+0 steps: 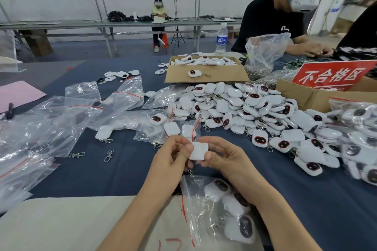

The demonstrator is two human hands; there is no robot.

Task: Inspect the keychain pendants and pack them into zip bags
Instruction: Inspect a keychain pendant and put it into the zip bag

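Blue cloth covers the big tabletop [126,171]. On its right side lies a wide pile of pendants [244,108], all white, many with a dark face showing and a metal clip on them. Behind the pile sits a flat cardboard box [224,74] with more of them inside and one lying on its front flap. Clear empty zip bags [61,120] with red lines lie spread over the left side. Close to the person, under the right arm, lies one zip bag [195,199] with a few pendants inside it. Just past that bag, the left hand [173,153] and the right hand [222,156] meet above the cloth. Both hands pinch one pendant [199,150] between thumb and fingers, the left hand at its left edge and the right hand at its right edge. Its plain white side faces the camera. Its small clip [190,171] hangs down below the hands.
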